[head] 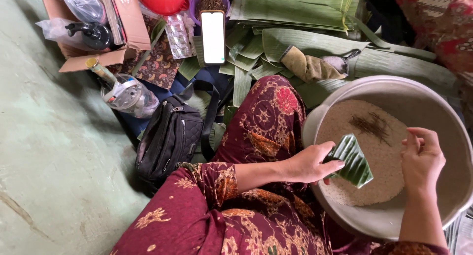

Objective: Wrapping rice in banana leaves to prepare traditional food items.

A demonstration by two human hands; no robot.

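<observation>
Green-grey concrete floor [54,151] — left hand [308,162] fingers grip a folded leaf cone [352,159]; right hand [421,159] fingers loosely open.

A rolled banana-leaf cone [352,160] is held by the left hand [308,162] over the near side of a large grey basin [443,112] half filled with rice [345,122]. The right hand [422,159] is raised above the rice, fingers [413,139] loosely curled, nothing gripped. A black bag [170,137], a phone [213,37] and stacked banana leaves [295,9] are laid on the floor [49,161].
</observation>
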